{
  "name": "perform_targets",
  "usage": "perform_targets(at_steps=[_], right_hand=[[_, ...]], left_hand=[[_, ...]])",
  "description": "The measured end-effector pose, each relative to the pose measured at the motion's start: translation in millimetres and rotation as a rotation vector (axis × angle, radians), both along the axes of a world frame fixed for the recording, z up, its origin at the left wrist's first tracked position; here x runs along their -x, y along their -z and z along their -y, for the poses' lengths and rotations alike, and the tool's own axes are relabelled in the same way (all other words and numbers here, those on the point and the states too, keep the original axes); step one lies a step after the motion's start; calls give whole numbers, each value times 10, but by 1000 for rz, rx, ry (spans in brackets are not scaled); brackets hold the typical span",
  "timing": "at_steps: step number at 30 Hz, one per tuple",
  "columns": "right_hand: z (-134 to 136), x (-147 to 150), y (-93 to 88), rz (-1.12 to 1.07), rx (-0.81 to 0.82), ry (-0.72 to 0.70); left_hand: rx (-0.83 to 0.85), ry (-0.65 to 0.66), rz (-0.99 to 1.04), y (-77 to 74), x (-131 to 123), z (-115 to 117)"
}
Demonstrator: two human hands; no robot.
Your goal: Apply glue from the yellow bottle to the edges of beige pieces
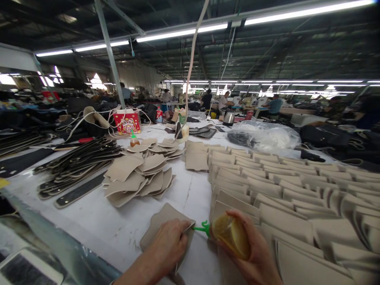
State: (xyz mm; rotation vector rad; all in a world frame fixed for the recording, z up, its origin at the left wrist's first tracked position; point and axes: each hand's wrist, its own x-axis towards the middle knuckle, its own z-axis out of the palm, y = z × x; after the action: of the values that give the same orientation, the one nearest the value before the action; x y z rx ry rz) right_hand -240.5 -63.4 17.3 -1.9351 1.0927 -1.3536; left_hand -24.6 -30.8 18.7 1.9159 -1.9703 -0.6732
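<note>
The right hand (252,253) has its grip clamped around the amber bottle (231,233). The bottle's long axis runs sideways, green nozzle (204,228) leftward, its tip at the right edge of 1 beige piece (158,217) above the bench (115,231). The left hand (169,245) lies on that piece, nearer the edge; whether its grip pinches, I cannot tell.

Left side: black straps (80,164), and we've got them heaped in layers!
Back left: we find a red box (127,122), a red bottle (159,115) to its right.
Far side: we spot a metal kettle (228,119), a clear plastic bag (276,136) near it.
Overhead: fluorescent light (308,12) glowing above us, a pale cord (192,47) dangling.
Background: we pick out a person (273,106) in blue.
</note>
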Motion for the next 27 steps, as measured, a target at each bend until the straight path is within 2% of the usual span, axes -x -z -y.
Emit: perform_targets(at_steps=[5,10,14,16,20,25,27], right_hand=[[30,49,23,-67,12,-32],[32,19,31,44,-127,12],[64,21,62,87,-164,45],[39,31,62,101,-198,15],[-34,41,-7,143,-379,-63],[-71,40,-77,135,-410,-17],[-111,39,-78,178,-478,-68]], left_hand=[[-18,-2,36,-9,19,-19],[-28,11,54,-20,23,-29],[-65,26,83,-32,27,-25],[-45,20,86,-37,33,-31],[-12,2,75,-37,42,-62],[-16,2,58,-29,40,-79],[-16,3,46,-25,39,-75]])
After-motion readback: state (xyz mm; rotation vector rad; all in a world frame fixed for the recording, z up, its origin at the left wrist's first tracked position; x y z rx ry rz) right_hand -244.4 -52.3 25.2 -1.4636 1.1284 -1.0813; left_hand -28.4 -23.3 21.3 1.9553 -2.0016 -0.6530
